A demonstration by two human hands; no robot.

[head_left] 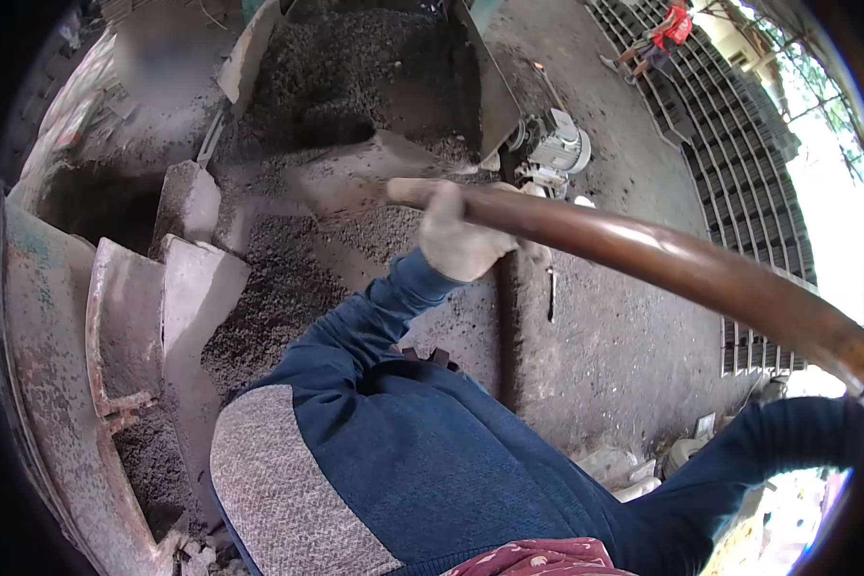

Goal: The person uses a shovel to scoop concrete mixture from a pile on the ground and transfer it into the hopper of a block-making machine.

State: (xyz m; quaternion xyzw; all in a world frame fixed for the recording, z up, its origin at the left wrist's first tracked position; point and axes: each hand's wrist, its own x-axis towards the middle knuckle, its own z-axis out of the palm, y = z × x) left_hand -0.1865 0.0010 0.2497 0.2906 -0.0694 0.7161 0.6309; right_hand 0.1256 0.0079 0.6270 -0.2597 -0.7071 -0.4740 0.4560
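Note:
My left hand, in a pale, dusty glove, is closed round a long brown wooden handle. One finger stretches along the shaft toward the left. The handle slants across the view from the right edge to the middle. Beyond the glove, its far end blends into the grey, dusty surface. My right sleeve reaches the handle's near end at the right edge, where the right hand's fingers are hidden. Dark, coarse gravel-like material lies below and left of the left hand, with a larger heap beyond it.
A grey electric motor stands beyond the handle. A dark pit and a curved, rusty metal wall are on the left. Stacked dark slabs line the right side, near a person in red.

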